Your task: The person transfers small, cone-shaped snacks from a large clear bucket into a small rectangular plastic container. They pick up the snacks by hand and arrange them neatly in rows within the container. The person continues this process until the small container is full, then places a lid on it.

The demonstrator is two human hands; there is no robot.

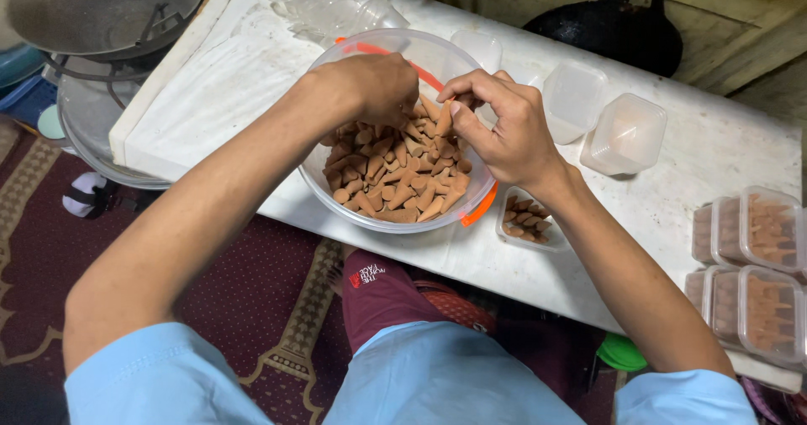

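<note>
A round clear plastic bowl with an orange rim and handle sits on a white table; it holds many small brown cones. My left hand reaches into the bowl from the left, fingers curled down into the cones. Over the bowl's right side, my right hand pinches one or a few cones between thumb and fingertips. Just right of the bowl, under my right wrist, lies a small clear tray with several cones in it.
Empty small clear boxes stand behind the bowl, and filled, lidded boxes of cones are stacked at the right edge. A black bag lies at the back. Metal scale pans sit at the left. Below lies a red patterned carpet.
</note>
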